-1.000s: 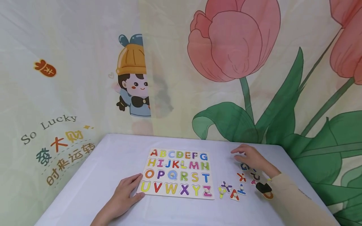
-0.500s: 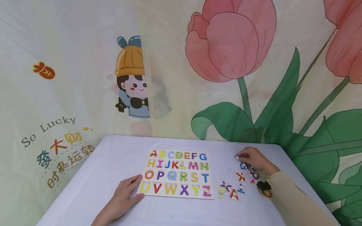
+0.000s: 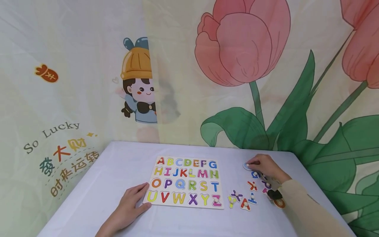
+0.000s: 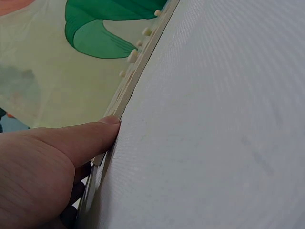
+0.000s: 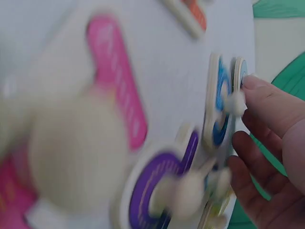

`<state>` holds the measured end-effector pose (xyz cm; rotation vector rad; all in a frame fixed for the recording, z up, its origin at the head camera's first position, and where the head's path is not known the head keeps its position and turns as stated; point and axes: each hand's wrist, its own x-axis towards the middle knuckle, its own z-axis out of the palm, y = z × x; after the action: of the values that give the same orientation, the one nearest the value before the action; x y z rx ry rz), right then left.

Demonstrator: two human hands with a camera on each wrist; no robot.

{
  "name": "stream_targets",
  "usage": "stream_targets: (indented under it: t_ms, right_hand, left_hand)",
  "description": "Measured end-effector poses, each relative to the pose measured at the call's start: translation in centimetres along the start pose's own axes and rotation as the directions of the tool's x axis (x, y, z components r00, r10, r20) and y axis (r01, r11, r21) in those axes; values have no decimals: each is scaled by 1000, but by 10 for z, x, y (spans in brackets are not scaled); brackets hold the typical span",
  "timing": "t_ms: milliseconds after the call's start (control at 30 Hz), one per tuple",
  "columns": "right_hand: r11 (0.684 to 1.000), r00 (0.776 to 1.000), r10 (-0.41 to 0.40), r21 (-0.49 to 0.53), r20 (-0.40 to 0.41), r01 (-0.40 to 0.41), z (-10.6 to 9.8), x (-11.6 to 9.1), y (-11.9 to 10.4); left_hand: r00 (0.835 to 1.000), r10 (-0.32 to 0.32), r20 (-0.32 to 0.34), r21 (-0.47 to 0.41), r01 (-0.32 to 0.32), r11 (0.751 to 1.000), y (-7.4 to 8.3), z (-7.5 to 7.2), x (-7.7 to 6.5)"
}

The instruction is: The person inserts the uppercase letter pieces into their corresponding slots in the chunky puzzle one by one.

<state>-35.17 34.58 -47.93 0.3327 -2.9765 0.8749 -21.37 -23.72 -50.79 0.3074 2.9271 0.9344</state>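
I see the white-clothed desk [image 3: 124, 164] carrying the wooden alphabet puzzle board [image 3: 186, 181] with coloured letters. My left hand [image 3: 130, 205] lies flat at the board's near left corner, fingers straight, thumb against its edge. To the board's right lie loose wooden letter pieces [image 3: 245, 197]. At their far end my right hand [image 3: 265, 168] has its grip pinched on a pale blue knobbed letter piece [image 3: 246, 166].

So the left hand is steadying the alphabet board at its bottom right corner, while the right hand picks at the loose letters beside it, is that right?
Not quite. The left hand rests at the alphabet board's bottom left corner, by the U, as the head view shows. The rest holds: the right hand pinches a pale blue letter piece among the loose letters to the right of the board.
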Motion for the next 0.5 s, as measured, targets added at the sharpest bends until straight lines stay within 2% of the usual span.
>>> stream_targets:
  t_ms: [167, 300, 500]
  right_hand:
    - [999, 999, -43, -10, -30, 43, 8, 3, -24]
    - [998, 996, -65, 5, -61, 66, 22, 5, -57]
    - [998, 996, -52, 37, -69, 55, 49, 13, -110]
  left_hand:
    - [1000, 7, -4, 3, -7, 1000, 1, -1, 1]
    - [1000, 0, 0, -1, 0, 1000, 3, -1, 0]
    - [1000, -10, 1, -4, 10, 1000, 2, -1, 0]
